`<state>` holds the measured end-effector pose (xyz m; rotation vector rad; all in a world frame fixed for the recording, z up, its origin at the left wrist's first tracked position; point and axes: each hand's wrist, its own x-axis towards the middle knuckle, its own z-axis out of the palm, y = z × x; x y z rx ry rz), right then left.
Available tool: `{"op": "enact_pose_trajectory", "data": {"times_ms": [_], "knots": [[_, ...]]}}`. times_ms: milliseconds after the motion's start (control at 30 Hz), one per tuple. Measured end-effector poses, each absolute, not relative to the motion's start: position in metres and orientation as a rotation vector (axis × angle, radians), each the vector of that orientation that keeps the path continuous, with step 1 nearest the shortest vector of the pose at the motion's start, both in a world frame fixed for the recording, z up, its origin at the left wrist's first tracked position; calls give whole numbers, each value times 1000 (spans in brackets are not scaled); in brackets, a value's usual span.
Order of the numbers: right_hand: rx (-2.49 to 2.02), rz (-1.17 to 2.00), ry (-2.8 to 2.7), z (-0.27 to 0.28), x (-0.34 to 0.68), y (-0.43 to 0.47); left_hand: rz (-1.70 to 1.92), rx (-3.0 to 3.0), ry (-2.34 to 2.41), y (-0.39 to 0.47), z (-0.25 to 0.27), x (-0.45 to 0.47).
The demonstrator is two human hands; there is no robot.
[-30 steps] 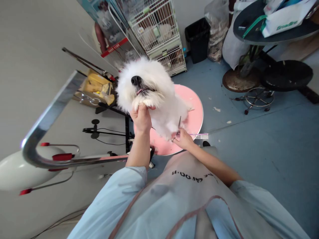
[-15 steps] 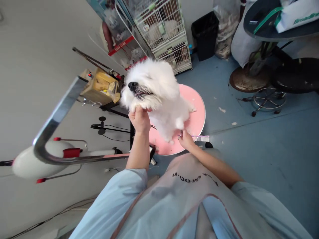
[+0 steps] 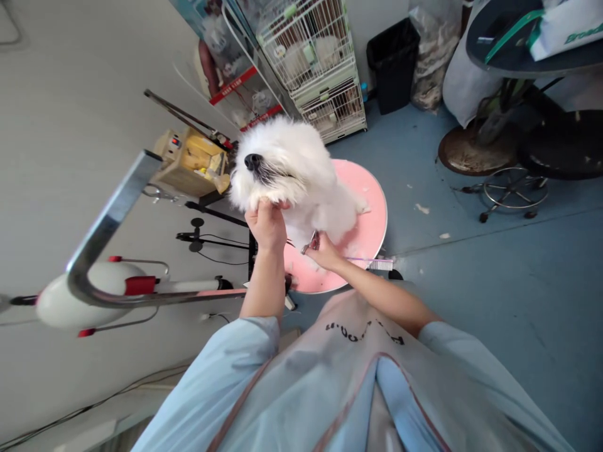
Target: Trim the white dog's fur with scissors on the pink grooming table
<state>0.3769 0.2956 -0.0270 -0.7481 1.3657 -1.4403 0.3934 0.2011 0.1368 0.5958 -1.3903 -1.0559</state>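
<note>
The right hand (holding scissors) has neared the left hand.

Bare right hand, gripping silver metal scissors, has shifted inward over the round pink desk, nearer the bare left hand. Fluffy white dog's mouth, parted a second ago, now looks closed.

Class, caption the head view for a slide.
White dog on pink table, left hand at its chin, right hand holding scissors.
</note>
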Motion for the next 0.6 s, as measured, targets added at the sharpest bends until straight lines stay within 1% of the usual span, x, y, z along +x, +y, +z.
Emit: {"op": "enact_pose_trajectory", "data": {"times_ms": [133, 267, 500, 600], "knots": [[-464, -1567, 1026, -10, 389, 285, -1041, 655, -1426, 203, 138, 394], [-443, -1705, 729, 11, 390, 273, -1086, 666, -1458, 206, 142, 396], [-262, -1585, 564, 21, 383, 289, -1112, 711, -1503, 215, 144, 397], [-215, -1592, 458, 26, 375, 288, -1120, 695, -1507, 217, 143, 396]]}}
